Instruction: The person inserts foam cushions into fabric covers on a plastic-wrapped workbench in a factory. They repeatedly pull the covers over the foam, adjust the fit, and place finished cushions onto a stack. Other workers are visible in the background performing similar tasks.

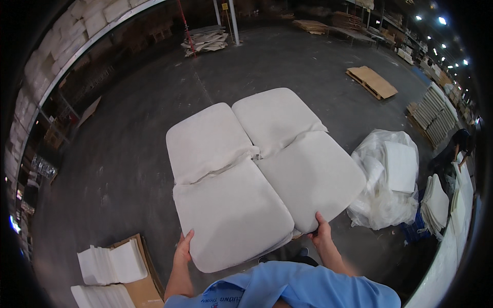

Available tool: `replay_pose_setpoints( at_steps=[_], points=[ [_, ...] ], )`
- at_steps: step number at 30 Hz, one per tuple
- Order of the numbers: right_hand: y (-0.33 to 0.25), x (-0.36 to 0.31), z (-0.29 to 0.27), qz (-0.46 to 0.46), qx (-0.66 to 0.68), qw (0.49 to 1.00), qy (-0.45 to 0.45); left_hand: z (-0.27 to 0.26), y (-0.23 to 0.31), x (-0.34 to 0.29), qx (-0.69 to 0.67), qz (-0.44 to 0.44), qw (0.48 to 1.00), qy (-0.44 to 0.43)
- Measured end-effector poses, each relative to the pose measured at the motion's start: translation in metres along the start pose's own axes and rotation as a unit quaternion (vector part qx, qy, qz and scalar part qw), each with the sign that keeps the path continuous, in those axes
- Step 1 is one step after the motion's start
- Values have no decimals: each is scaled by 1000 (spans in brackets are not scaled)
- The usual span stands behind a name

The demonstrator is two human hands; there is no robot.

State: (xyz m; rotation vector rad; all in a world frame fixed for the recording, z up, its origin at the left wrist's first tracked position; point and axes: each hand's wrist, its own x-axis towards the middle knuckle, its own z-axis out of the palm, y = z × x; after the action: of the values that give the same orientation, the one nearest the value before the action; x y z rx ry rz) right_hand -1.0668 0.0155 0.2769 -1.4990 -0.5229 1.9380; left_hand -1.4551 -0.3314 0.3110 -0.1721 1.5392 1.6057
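Note:
Several off-white, rounded-corner cushions lie side by side in a block in front of me, their inner edges touching. My left hand point(183, 247) grips the outer side of the near left cushion point(233, 215), thumb on top and fingers underneath. At the near right cushion point(313, 177), my right hand point(322, 232) holds the near edge the same way. Beyond them are the far left cushion point(208, 141) and the far right cushion point(277, 118), which neither hand touches. Under the near left one, the edge of another layer shows. What lies beneath the block is mostly hidden.
A clear plastic bag of white pieces point(377, 179) sits on the floor at right, beside stacked white pads point(435, 205). A person point(454, 149) in dark clothes leans over a long white surface point(457, 226). A cardboard-topped pallet point(372, 81) lies farther off; white stacks on cardboard point(141, 287) stand lower left.

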Motion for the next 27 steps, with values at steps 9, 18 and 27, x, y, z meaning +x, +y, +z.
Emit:
replay_pose_setpoints(
  at_steps=[9,18,27],
  points=[
    [-31,-11,45,-69,38,997,-25,-10,8,-9,-7,8,999,51],
    [-10,-1,9,-45,-90,994,-38,1,-11,2,83,94,985,116],
    [-30,17,7,5,-226,962,-150,7,-7,26,146,100,958,227]
  ],
)
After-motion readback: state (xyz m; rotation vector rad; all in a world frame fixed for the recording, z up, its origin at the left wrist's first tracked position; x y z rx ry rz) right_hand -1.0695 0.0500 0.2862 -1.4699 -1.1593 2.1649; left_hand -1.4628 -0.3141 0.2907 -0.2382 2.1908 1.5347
